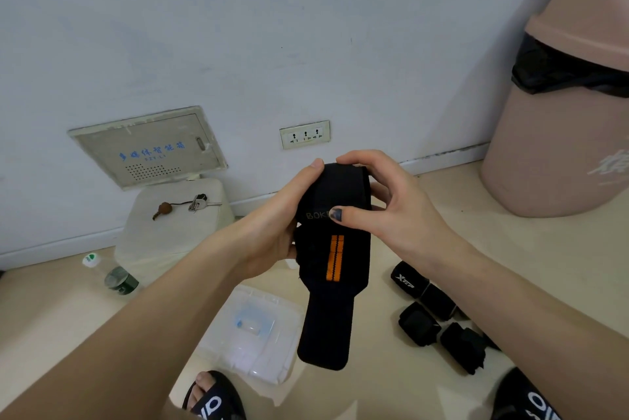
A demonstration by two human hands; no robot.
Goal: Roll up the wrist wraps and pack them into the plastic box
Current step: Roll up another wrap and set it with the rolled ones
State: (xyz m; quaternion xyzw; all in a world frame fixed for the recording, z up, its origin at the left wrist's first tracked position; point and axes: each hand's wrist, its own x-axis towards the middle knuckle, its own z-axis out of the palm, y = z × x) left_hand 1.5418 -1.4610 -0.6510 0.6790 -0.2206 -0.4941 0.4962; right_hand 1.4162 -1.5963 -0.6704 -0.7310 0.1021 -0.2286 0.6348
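A: Black elastic webbing, orange stripe down the middle. That's the wrist wrap, held in the air at chest height above the floor, between both hands. Upper part is wound into a roll, tail hangs straight down, free end just over the plastic box.

B: Handling?

A: My read: light, soft, springy. No fragility. The fabric looks grippy, not slippery, but the roll will likely spring loose if pressure drops. Best hold is across the roll, thumb on the outer layer, fingers behind. Don't hold it by the tail.

B: Hands?

A: Left hand grips the roll from its left side, thumb up along the top edge, fingers hidden behind the fabric. Right hand is curled over the roll's top right, thumb pressed flat on the front by the printed logo. Both are clamped on the wrap. Forearms come in from the lower corners, wrists angled inward.

B: Box?

A: Clear, on the floor below the wrap, near the left sandal. Lid looks on; can't tell for sure. Other black wraps lie on the floor to the right, well apart from the box.
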